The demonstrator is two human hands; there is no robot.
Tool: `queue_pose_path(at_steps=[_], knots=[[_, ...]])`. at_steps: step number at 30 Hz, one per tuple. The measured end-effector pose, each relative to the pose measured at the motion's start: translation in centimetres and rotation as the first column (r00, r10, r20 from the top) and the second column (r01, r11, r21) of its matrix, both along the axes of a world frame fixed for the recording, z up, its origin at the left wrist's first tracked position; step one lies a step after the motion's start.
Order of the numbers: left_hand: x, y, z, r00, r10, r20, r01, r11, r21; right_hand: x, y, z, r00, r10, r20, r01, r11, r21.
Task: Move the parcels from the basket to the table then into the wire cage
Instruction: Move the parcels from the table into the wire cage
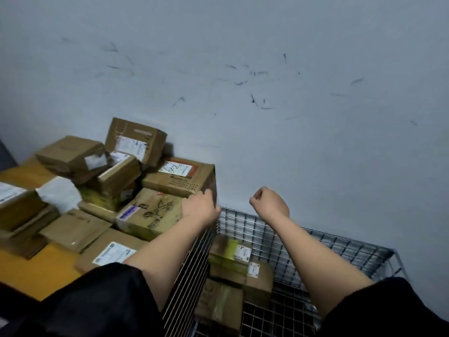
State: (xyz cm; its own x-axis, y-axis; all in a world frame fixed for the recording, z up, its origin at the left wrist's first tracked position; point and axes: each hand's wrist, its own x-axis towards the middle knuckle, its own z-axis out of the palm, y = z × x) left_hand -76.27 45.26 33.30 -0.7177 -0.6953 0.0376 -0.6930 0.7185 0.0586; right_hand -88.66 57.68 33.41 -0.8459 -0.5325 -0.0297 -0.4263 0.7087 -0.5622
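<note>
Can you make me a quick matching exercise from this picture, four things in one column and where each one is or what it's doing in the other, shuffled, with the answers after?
Column one:
1. left hand
2. right hand
3. box with the red-bordered label
4. parcel with yellow tape

Column two:
A. lying inside the wire cage
B. raised above the cage, fingers curled, holding nothing
C. at the table's right edge, against the wall
D. touching the corner of a box at the table's edge

Pairs: 1-D, 2-B, 3-C, 4-A
</note>
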Motion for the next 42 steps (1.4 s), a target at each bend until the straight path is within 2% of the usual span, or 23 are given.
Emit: queue_pose_path(at_steps=[10, 21, 33, 38, 42], knots=[[8.2, -2.4, 3.7, 0.987, 0.152, -0.056, -0.153, 0.988, -0.001, 5.0, -1.8, 3.3, 0.991, 0.125, -0.046, -0.126, 0.992, -0.007], [13.2, -10.5, 2.9, 0.971, 0.226, -0.081, -0.221, 0.973, 0.059, 8.6, -9.5, 2.6, 0.981, 0.185, -0.054, -0.184, 0.983, 0.026], [16.3, -22.6, -3.3, 0.988, 0.146, 0.047, -0.153, 0.967, 0.205, 13.8, -19.7, -4.4, 0.993, 0.094, 0.07, -0.103, 0.987, 0.126], [16.0, -24.6, -5.5, 0.987, 0.138, 0.085, -0.157, 0.942, 0.297, 14.0, -20.9, -6.4, 0.993, 0.034, 0.117, -0.056, 0.981, 0.187], [15.3, -25.4, -7.5, 0.98, 0.177, 0.089, -0.198, 0.896, 0.397, 13.7, -21.3, -8.3, 0.975, -0.054, 0.214, 0.018, 0.986, 0.165]])
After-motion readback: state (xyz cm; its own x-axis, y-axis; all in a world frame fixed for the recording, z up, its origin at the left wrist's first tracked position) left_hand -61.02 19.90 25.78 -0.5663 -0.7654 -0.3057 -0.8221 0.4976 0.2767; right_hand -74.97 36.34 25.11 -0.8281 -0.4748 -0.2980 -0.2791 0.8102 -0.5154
